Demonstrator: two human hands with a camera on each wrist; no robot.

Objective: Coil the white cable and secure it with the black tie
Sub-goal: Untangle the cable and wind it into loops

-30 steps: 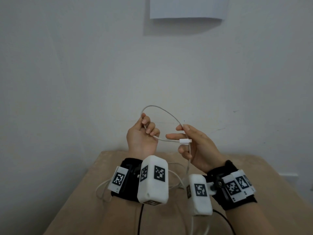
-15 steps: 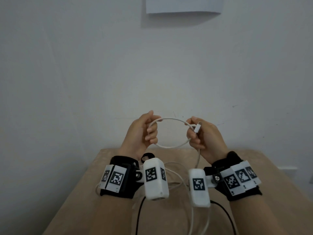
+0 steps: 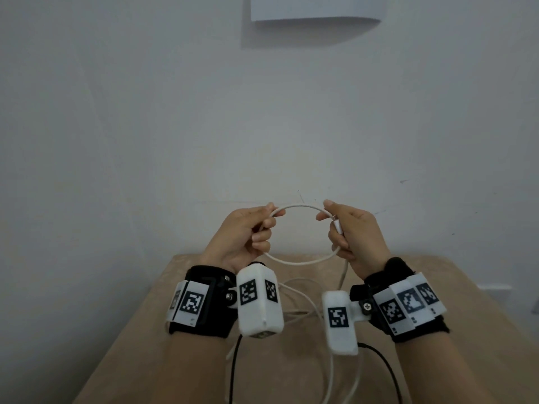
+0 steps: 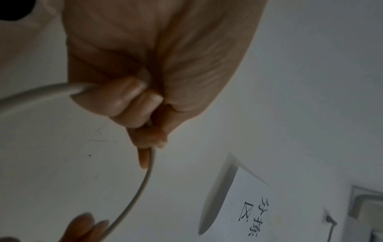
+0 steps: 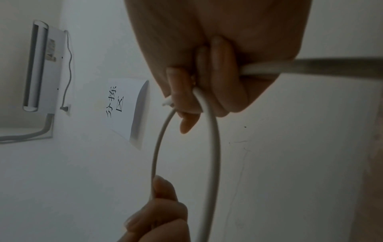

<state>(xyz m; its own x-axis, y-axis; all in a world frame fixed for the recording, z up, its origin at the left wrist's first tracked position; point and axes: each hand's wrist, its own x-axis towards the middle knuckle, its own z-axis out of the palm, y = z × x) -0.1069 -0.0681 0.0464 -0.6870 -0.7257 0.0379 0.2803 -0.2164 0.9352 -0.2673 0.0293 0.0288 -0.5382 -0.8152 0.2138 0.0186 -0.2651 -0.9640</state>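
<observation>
The white cable [image 3: 300, 206] forms one round loop in the air between my hands, above the table's far edge. My left hand [image 3: 250, 234] grips the loop's left side with curled fingers, seen close in the left wrist view [image 4: 132, 101]. My right hand [image 3: 347, 228] grips the right side, where the cable's white plug end [image 3: 338, 227] sits between thumb and fingers. In the right wrist view the cable [image 5: 213, 147] arcs from my right hand [image 5: 207, 91] down to the other hand. The rest of the cable [image 3: 344, 275] hangs to the table. No black tie is visible.
A tan wooden table [image 3: 163, 330] lies below my hands, with loose white cable loops [image 3: 306, 301] on it. Thin black leads [image 3: 233, 368] run from the wrist cameras. A white wall stands close behind, with a paper sheet [image 3: 315, 7] pinned high up.
The loop has been closed into a ring: my right hand turned and brought the plug end against the cable, and both hands moved a little apart and now hold the ring's two sides.
</observation>
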